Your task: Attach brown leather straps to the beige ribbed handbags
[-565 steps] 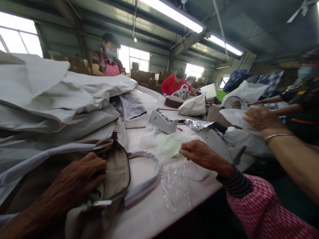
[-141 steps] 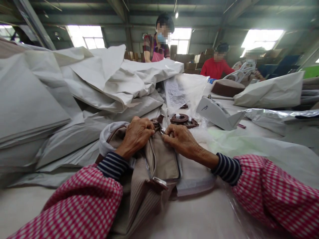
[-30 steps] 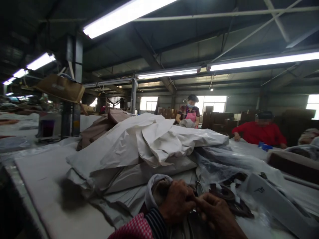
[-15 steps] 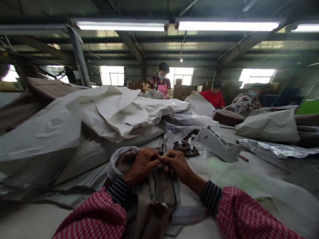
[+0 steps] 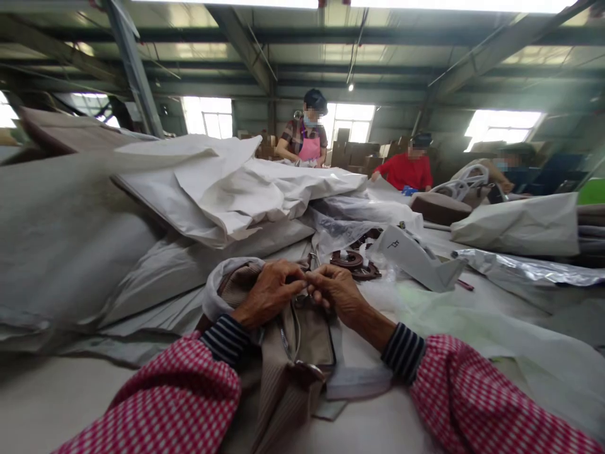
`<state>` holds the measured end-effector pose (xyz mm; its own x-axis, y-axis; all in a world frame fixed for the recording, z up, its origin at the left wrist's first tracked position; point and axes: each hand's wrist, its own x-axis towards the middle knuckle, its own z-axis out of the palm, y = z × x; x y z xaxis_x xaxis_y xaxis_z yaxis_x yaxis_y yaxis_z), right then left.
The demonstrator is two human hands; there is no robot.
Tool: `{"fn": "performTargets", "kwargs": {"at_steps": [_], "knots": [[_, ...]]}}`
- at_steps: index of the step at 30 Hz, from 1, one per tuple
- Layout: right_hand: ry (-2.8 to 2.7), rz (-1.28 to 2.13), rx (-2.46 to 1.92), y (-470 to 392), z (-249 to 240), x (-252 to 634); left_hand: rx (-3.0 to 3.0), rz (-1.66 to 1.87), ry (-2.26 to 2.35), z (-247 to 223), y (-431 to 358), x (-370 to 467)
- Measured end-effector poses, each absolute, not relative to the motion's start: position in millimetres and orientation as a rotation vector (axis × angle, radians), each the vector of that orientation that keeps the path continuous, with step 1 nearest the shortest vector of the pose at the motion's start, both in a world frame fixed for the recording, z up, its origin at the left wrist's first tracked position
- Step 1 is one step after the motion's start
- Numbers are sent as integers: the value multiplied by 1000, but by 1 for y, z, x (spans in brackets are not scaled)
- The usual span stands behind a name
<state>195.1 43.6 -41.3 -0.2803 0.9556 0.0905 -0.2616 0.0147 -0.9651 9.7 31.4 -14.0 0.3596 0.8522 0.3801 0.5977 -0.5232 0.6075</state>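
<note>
A taupe ribbed fabric bag (image 5: 312,337) with a zipper and a metal ring lies below both hands. My left hand (image 5: 274,293) rests over its upper left part, thumb and fingers pinched together. Fingertip to fingertip with it, my right hand (image 5: 338,296) is also pinched, at the top of the bag. What the fingertips hold is too small to make out. A pale grey wrap (image 5: 218,284) curls round the bag's upper left end. Coiled brown straps (image 5: 347,259) lie just beyond my right hand.
White sheets and covers (image 5: 255,189) are heaped at left and ahead. To the right are a white box-like piece (image 5: 416,258), silver foil (image 5: 529,268) and translucent sheeting (image 5: 496,328). Several people work across the table, one in a red top (image 5: 409,170).
The view has tilted down slightly, so the scene sits higher. Both hands keep nearly the same pinched pose at the bag. The person in red has shifted an arm.
</note>
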Motion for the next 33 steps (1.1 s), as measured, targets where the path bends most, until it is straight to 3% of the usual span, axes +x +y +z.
{"fn": "performTargets", "kwargs": {"at_steps": [33], "knots": [[-1454, 1482, -1002, 56, -57, 206, 2212, 961, 1444, -19, 34, 16]]}}
